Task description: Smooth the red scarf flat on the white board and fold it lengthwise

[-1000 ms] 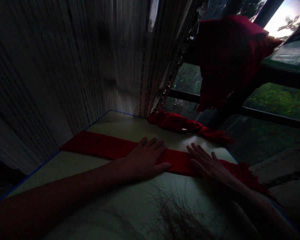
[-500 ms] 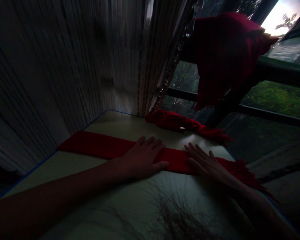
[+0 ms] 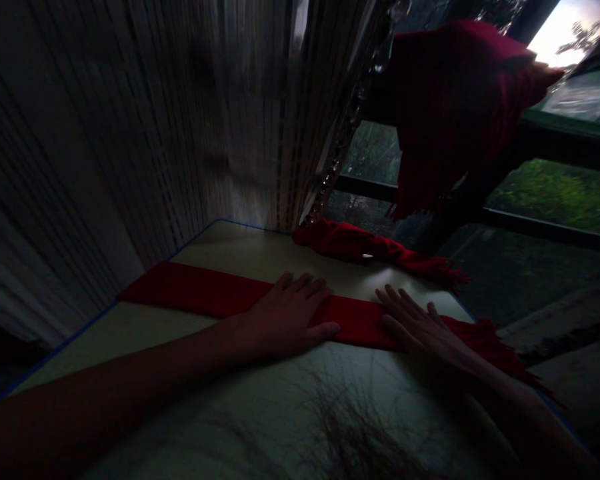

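Observation:
A red fringed scarf (image 3: pixel 200 288), folded into a long flat strip, lies across the pale table (image 3: pixel 190 373). My left hand (image 3: pixel 290 317) rests flat on its middle, fingers spread and thumb out to the right. Further right, my right hand (image 3: pixel 420 323) lies palm down on the same scarf near the fringed end, fingers stretched out. Neither hand grasps the cloth. The parts of the scarf beneath both hands are hidden.
Along the table's far edge lies a second red fringed cloth (image 3: pixel 370 245), bunched up. Another red fringed cloth (image 3: pixel 450 113) hangs in front of the window (image 3: pixel 555 193). A string curtain (image 3: pixel 220 120) borders the table at the back left. Hair shows at the bottom.
My right hand has shifted very slightly to the right along the scarf. The left hand stays on the middle of it, and the scarf lies as before.

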Demonstrator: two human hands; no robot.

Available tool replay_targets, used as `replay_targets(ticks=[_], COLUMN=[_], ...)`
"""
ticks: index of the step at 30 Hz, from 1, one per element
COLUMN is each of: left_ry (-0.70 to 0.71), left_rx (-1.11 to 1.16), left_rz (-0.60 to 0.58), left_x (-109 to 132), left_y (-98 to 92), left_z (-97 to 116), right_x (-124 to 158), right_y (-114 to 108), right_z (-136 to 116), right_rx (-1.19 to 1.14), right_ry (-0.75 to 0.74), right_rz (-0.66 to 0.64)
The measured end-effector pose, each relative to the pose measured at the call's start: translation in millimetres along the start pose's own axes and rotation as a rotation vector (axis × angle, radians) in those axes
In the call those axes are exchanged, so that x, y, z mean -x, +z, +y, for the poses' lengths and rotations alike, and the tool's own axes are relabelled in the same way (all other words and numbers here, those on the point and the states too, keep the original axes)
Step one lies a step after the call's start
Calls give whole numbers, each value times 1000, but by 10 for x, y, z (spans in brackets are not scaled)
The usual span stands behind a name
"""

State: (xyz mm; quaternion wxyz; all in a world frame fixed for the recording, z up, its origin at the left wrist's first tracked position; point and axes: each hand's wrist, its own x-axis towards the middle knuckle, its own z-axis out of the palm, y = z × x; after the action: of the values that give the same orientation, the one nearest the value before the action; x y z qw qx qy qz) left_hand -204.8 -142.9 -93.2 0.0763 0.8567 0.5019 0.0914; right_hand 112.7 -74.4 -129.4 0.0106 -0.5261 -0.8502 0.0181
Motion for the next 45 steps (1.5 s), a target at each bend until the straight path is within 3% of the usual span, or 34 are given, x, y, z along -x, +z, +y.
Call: replay_targets(ticks=[5,13,21,29,36,45], left_ry=[14,13,11,15,8,1], left_rx=[-3,3,0,-1,2,10], left_rz=[13,8,13,9,-11,-12], left_x=[-7,5,3,-3,11,10], left_y=[15,-1,-3,5,-24,-17], left_z=[-7,2,0,-15,1,2], right_x=[5,-3,5,-15,-2,-32], right_y=[18,19,20,-15,24,15], right_z=[179,-118,197,-85,254,5], right_rx=[9,0,0,-6,1,-13], right_ry=[65,-74,45,-19,62,9], right_rz=[-27,12,-19,-10,26,0])
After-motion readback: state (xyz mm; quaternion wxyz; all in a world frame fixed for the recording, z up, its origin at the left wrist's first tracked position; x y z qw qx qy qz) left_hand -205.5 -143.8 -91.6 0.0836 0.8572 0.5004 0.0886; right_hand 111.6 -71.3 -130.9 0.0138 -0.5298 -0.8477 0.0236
